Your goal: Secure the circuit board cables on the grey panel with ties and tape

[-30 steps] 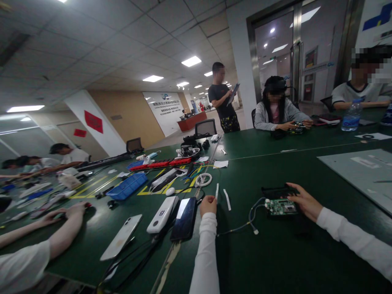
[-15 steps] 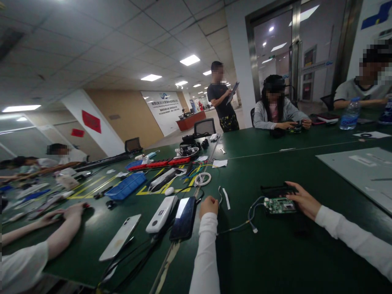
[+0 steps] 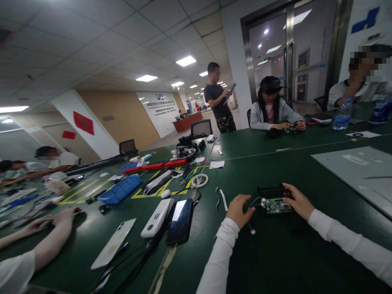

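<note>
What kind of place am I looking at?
Probably an office used for electronics work: a green circuit board in the right hand, a lettered wall sign and a reception-style desk beyond.

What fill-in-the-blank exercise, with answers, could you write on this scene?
The person's right hand holds a rectangular circuit board coloured ____. The left hand, thumb and fingers apart, is to the picture's ____ of that board. The flat black-screened phone lies to the picture's ____ of the white oblong power bank.

Missing words: green; left; right.

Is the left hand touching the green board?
Apart. In the head view, a narrow gap of table shows between the left hand and the green board.
</note>
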A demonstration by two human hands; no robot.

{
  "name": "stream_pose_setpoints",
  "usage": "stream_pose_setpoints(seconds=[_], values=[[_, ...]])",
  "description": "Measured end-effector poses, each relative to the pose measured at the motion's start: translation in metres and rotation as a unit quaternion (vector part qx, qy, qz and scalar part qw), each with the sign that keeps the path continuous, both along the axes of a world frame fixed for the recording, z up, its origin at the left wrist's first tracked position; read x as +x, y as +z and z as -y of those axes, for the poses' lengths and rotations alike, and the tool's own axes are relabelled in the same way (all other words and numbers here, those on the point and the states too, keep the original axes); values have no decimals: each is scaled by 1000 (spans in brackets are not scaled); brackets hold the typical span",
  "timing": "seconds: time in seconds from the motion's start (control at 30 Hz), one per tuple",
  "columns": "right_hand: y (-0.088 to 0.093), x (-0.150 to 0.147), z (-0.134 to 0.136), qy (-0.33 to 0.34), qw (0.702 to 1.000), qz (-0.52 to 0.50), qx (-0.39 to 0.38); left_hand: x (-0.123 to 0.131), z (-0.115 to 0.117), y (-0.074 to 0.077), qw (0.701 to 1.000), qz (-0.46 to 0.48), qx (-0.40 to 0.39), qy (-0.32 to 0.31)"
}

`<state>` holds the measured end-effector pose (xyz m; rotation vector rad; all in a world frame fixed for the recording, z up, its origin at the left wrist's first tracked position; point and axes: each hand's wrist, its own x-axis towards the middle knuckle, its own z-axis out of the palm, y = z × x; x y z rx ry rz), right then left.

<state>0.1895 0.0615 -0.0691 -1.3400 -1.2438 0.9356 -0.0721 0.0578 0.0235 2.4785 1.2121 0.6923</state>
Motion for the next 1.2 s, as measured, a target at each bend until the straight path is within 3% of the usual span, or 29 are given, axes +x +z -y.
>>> stream_pose_setpoints(seconds=[0.13, 0.37, 0.53, 0.87, 1.03, 1.2], values=[[1, -1, 3, -28, 995, 89, 24, 15, 6, -14, 998, -32, -35, -49], [8, -2, 7, -46, 978, 200, 47, 23, 8, -25, 996, -59, -56, -41], [7, -2, 6, -46, 975, 216, 36, 26, 0, -26, 995, -58, -70, -45], [8, -5, 3, -43, 976, 207, 50, 40, -39, -19, 987, -108, -88, -79], [9, -5, 3, -50, 974, 213, 54, 41, -44, -21, 988, -106, -77, -79], [9, 21, -9, -81, 967, 235, 50, 39, -42, -21, 991, -79, -80, -75]])
